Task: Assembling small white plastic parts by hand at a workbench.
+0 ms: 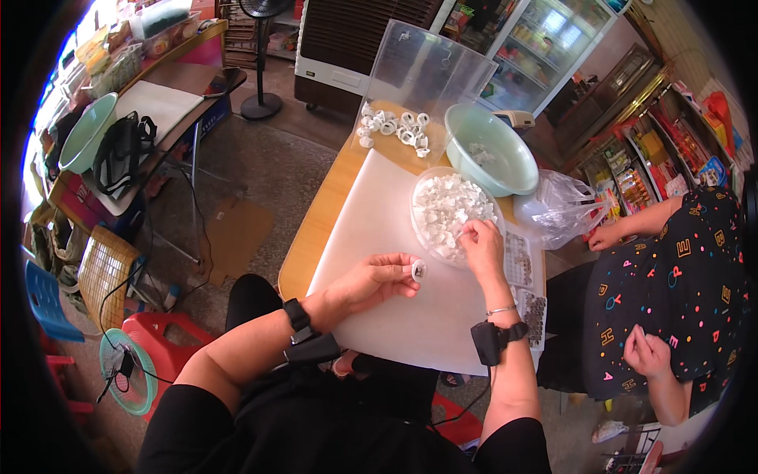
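Note:
My left hand (379, 283) pinches a small round white plastic part (418, 271) with a dark centre between thumb and fingertips, above the white-covered table (371, 316). My right hand (483, 243) is at the near right of a clear round bowl (414, 207) heaped with small white plastic pieces (452, 201). Its thumb and fingers are closed at the edge of the heap; whatever they grip is hidden. Right of the bowl, partly behind my right forearm, lie trays of small parts (519, 261) and dark pieces (533, 316).
Several white ring-shaped parts (395, 126) lie at the table's far end by a clear plastic panel (422, 75). A pale green basin (493, 154) and a clear plastic bag (557, 209) stand at the far right. Another person (663, 300) is close on the right.

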`<state>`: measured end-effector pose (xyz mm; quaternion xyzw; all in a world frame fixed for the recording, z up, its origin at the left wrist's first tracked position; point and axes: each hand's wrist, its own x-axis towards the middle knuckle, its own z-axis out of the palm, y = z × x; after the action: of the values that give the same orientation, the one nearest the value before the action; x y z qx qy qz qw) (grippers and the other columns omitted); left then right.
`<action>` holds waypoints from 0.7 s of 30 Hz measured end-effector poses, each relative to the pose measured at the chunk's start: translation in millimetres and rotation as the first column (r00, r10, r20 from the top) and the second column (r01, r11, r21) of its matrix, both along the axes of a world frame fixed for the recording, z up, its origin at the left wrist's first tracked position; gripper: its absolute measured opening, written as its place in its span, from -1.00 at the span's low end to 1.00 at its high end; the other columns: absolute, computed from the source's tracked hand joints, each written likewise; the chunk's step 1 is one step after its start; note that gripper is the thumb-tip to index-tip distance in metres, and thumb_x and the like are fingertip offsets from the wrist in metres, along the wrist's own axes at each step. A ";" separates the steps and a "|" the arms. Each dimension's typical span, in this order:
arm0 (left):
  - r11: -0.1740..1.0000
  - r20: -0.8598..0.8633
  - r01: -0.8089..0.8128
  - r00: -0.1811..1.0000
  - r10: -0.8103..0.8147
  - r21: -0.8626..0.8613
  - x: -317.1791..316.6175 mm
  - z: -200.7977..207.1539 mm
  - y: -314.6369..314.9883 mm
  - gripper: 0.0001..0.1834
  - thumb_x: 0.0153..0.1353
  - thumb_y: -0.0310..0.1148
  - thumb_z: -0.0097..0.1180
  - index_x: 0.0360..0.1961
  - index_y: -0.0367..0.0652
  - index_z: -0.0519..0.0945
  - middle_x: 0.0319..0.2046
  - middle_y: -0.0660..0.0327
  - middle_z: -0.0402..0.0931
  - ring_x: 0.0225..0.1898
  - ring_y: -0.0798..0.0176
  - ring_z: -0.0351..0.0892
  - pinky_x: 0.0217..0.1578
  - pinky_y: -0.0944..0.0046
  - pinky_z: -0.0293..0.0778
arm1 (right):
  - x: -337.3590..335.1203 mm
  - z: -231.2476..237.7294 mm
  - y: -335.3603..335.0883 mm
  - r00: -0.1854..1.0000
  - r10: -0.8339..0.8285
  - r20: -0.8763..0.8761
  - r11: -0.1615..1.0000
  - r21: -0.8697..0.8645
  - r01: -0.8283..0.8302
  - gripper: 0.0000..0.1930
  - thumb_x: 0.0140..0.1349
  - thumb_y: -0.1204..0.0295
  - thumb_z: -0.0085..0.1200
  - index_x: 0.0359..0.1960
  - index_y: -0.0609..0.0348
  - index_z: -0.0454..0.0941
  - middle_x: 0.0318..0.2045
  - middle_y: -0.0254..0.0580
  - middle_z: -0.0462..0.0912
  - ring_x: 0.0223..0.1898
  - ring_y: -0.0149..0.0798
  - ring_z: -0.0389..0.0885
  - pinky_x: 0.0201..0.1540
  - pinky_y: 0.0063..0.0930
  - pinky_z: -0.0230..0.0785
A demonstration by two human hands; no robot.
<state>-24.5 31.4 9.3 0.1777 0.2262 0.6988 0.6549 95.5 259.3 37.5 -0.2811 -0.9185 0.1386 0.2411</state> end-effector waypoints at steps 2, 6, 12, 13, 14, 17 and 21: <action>0.998 0.075 0.016 0.997 -0.020 0.053 0.2 0.9 -0.3 -0.77 0.31 -0.50 -0.05 -0.04 -0.33 0.45 -0.22 0.17 0.49 -0.22 0.29 0.55 -0.11 0.34 0.51 | 0.3 -0.5 -2.3 0.998 0.000 -0.068 0.999 -0.032 -0.002 -0.88 -0.04 0.53 0.16 -0.40 0.13 0.58 -0.44 -0.19 0.56 -0.44 -0.17 0.55 -0.33 -0.31 0.40; 0.992 0.127 0.009 0.992 -0.026 0.129 2.0 0.5 0.0 -0.77 0.30 -0.53 -0.06 -0.03 -0.34 0.44 -0.20 0.17 0.49 -0.20 0.26 0.55 -0.09 0.32 0.50 | 2.9 7.5 -14.0 0.958 -0.070 -0.277 0.989 -0.144 0.031 -0.92 0.04 0.55 0.14 -0.40 0.18 0.54 -0.49 -0.30 0.54 -0.48 -0.37 0.50 -0.38 -0.48 0.36; 0.994 0.099 0.005 0.995 -0.016 0.113 1.3 -1.3 0.7 -0.74 0.27 -0.56 -0.03 -0.02 -0.34 0.44 -0.19 0.18 0.49 -0.16 0.25 0.54 -0.03 0.31 0.47 | 9.5 29.1 -81.8 0.827 -0.111 -0.551 0.672 -0.655 -0.346 -0.96 0.21 0.54 0.06 -0.34 0.20 0.47 -0.47 -0.40 0.52 -0.44 -0.58 0.45 -0.38 -0.65 0.33; 0.993 0.077 0.009 0.997 -0.018 0.119 1.9 -1.1 1.4 -0.74 0.27 -0.54 -0.02 -0.02 -0.34 0.45 -0.19 0.17 0.49 -0.16 0.26 0.53 -0.03 0.32 0.47 | 8.8 31.2 -93.9 0.827 -0.114 -0.551 0.672 -0.656 -0.345 -0.96 0.21 0.54 0.06 -0.34 0.20 0.47 -0.47 -0.40 0.52 -0.44 -0.58 0.45 -0.38 -0.65 0.33; 0.993 0.059 0.010 0.998 -0.017 0.119 5.0 -2.0 -0.6 -0.75 0.27 -0.53 -0.01 -0.03 -0.34 0.45 -0.19 0.16 0.49 -0.16 0.26 0.53 -0.04 0.32 0.47 | 9.7 31.6 -106.6 0.834 -0.090 -0.545 0.659 -0.660 -0.361 -0.96 0.22 0.55 0.06 -0.33 0.21 0.46 -0.47 -0.38 0.53 -0.44 -0.56 0.46 -0.37 -0.64 0.35; 0.988 0.074 0.083 0.993 -0.093 0.128 5.0 -7.0 -1.9 -0.77 0.29 -0.50 -0.01 -0.04 -0.33 0.45 -0.19 0.16 0.49 -0.16 0.27 0.52 -0.06 0.32 0.47 | 12.9 25.6 -123.6 0.855 -0.009 -0.518 0.696 -0.618 -0.367 -0.96 0.22 0.55 0.05 -0.32 0.23 0.45 -0.47 -0.35 0.54 -0.45 -0.54 0.49 -0.36 -0.61 0.38; 0.990 0.084 0.083 0.992 -0.093 0.116 5.9 -3.4 -2.9 -0.77 0.31 -0.46 -0.03 -0.05 -0.33 0.45 -0.20 0.16 0.50 -0.19 0.29 0.53 -0.09 0.31 0.48 | 13.4 19.8 -131.1 0.880 0.022 -0.474 0.769 -0.554 -0.318 -0.96 0.20 0.58 0.06 -0.36 0.25 0.45 -0.47 -0.33 0.55 -0.46 -0.50 0.52 -0.36 -0.60 0.40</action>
<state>-18.6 28.5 5.9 0.1924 0.1490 0.6879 0.6838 108.9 128.2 57.3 -0.2184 -0.7649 0.5126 0.3232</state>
